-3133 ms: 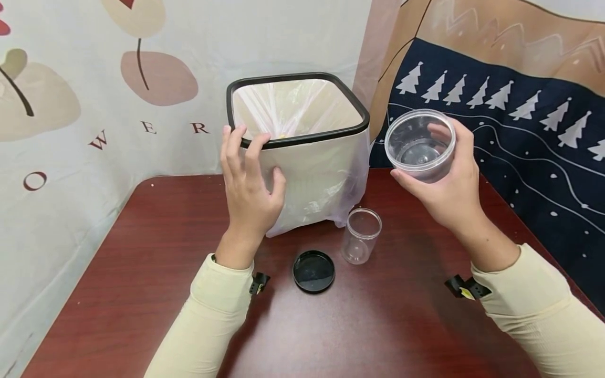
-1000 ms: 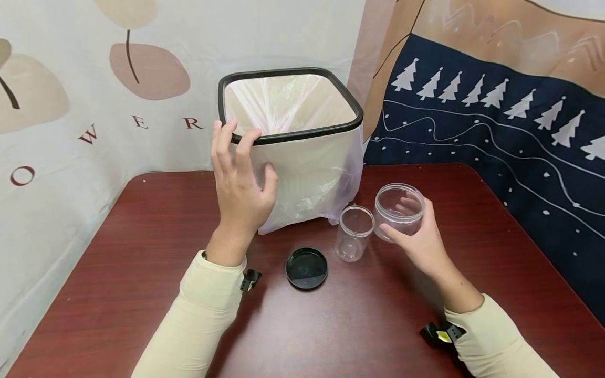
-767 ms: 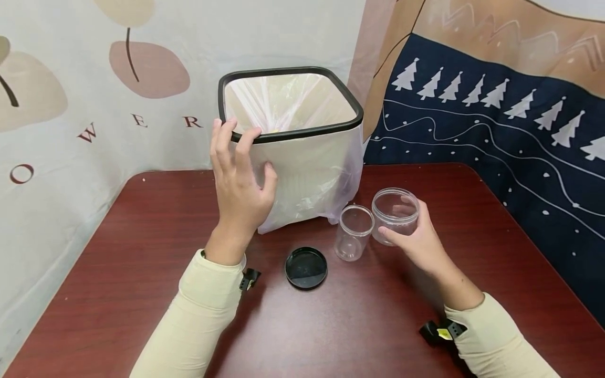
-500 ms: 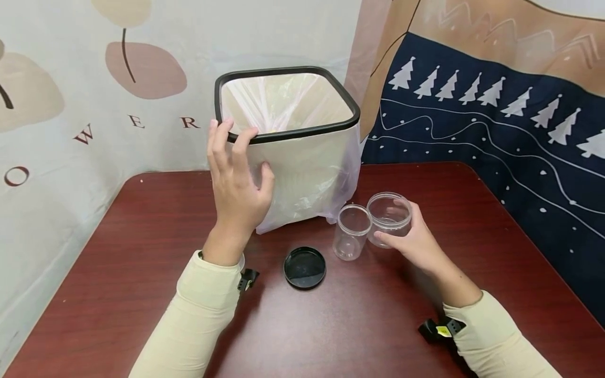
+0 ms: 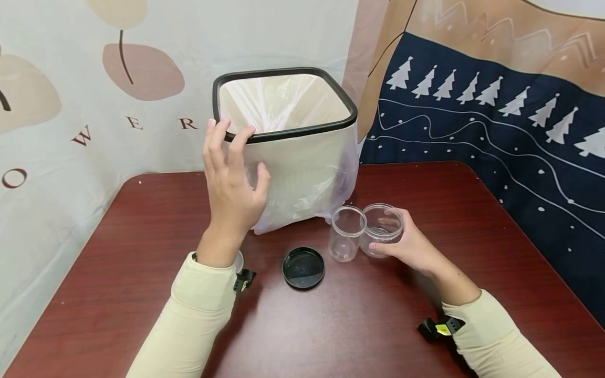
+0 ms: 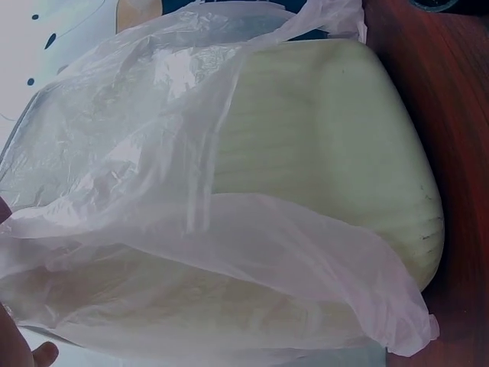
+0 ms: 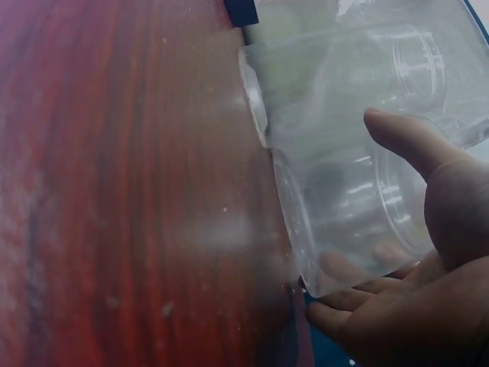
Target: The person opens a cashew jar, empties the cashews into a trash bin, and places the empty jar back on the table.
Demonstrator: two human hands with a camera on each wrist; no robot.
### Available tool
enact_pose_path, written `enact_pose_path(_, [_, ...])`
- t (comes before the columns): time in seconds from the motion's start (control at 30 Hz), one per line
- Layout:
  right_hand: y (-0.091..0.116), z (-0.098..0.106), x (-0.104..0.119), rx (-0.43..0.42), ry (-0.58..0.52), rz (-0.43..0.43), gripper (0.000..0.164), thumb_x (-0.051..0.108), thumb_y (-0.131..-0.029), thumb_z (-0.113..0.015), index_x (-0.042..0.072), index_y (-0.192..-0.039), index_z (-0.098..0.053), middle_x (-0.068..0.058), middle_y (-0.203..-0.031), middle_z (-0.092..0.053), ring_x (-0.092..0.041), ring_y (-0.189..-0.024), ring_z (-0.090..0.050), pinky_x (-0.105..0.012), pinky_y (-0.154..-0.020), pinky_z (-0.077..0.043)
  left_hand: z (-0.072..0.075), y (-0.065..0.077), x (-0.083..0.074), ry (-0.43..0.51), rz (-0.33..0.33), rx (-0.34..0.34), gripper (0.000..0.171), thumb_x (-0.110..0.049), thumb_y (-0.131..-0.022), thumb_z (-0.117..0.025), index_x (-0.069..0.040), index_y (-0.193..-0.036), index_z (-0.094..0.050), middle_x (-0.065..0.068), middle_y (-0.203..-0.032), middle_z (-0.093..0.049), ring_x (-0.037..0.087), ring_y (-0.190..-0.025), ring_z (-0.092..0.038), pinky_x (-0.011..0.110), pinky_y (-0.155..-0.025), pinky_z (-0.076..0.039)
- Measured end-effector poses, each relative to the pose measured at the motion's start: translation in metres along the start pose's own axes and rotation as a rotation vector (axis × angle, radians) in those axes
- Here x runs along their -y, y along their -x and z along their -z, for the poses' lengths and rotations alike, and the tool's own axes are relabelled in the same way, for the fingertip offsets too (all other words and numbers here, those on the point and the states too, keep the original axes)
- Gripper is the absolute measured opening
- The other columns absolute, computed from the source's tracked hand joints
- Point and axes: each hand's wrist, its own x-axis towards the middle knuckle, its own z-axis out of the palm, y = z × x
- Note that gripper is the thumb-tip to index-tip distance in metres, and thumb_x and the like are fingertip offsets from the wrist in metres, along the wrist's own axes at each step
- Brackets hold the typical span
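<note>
My left hand [image 5: 233,194] rests its fingertips on the black rim of a trash bin [image 5: 302,173]; its fingers are spread and fairly straight. A thin translucent plastic bag [image 6: 298,245] lines the bin and hangs over its outside. My right hand [image 5: 411,244] holds a wide clear plastic jar [image 5: 380,239], thumb in front and fingers round the far side. This jar stands upright on the table, against a narrower clear jar [image 5: 343,247] on its left. In the right wrist view the two jars overlap, and the wide jar [image 7: 344,218] has its base at the tabletop.
A black round lid [image 5: 303,268] lies on the dark red wooden table [image 5: 331,336], in front of the bin. Part of a clear round thing [image 5: 239,261] shows beside my left wrist, mostly hidden. Printed cloths [image 5: 472,126] hang behind the table.
My right hand has brought the wide jar down from beside the bin's rim to the table, then leftward against the narrow jar. My left hand has stayed at the rim.
</note>
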Motion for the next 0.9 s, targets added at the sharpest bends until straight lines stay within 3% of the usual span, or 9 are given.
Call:
enact_pose_path(0.3, [0.001,-0.004,-0.006,0.043,0.009,-0.021,0.091,0.021,-0.08,-0.083,0.006,-0.147,-0.023,-0.023,-0.147,-0.042,-0.039,-0.139,-0.042,-0.019,-0.092,-0.046,0.005,0.005,0.002,0.004,0.029,0.039,0.055,-0.015,-0.088,-0.054,-0.009,-0.142,-0.049,0.02,-0.154,-0.036,0.037,-0.15,-0.024,0.049,-0.125,-0.016])
enact_pose_path(0.53, [-0.005,-0.002,-0.009,0.059,-0.002,0.017,0.093,0.019,-0.079,-0.084,0.006,-0.147,-0.023,-0.022,-0.149,-0.042,-0.039,-0.14,-0.041,-0.011,-0.091,-0.044,0.005,0.003,0.003,0.018,0.019,0.019,0.059,-0.014,-0.087,-0.054,-0.008,-0.145,-0.046,0.022,-0.156,-0.034,0.037,-0.151,-0.023,0.05,-0.125,-0.016])
enact_pose_path(0.73, [-0.004,-0.002,-0.013,0.095,0.008,0.019,0.094,0.021,-0.08,-0.083,0.006,-0.149,-0.021,-0.02,-0.152,-0.041,-0.037,-0.142,-0.04,-0.032,-0.102,-0.043,0.004,0.005,0.003,0.029,0.037,0.014,0.058,-0.016,-0.088,-0.054,-0.008,-0.145,-0.045,0.023,-0.157,-0.031,0.035,-0.151,-0.024,0.049,-0.124,-0.017])
enact_pose_path(0.9, [-0.002,-0.005,-0.018,0.102,-0.014,0.044,0.095,0.017,-0.078,-0.084,0.005,-0.148,-0.022,-0.021,-0.151,-0.042,-0.039,-0.142,-0.04,-0.017,-0.096,-0.043,0.004,0.009,0.002,0.019,0.061,0.017,0.058,-0.021,-0.088,-0.054,-0.009,-0.145,-0.045,0.021,-0.158,-0.03,0.033,-0.151,-0.025,0.05,-0.123,-0.019])
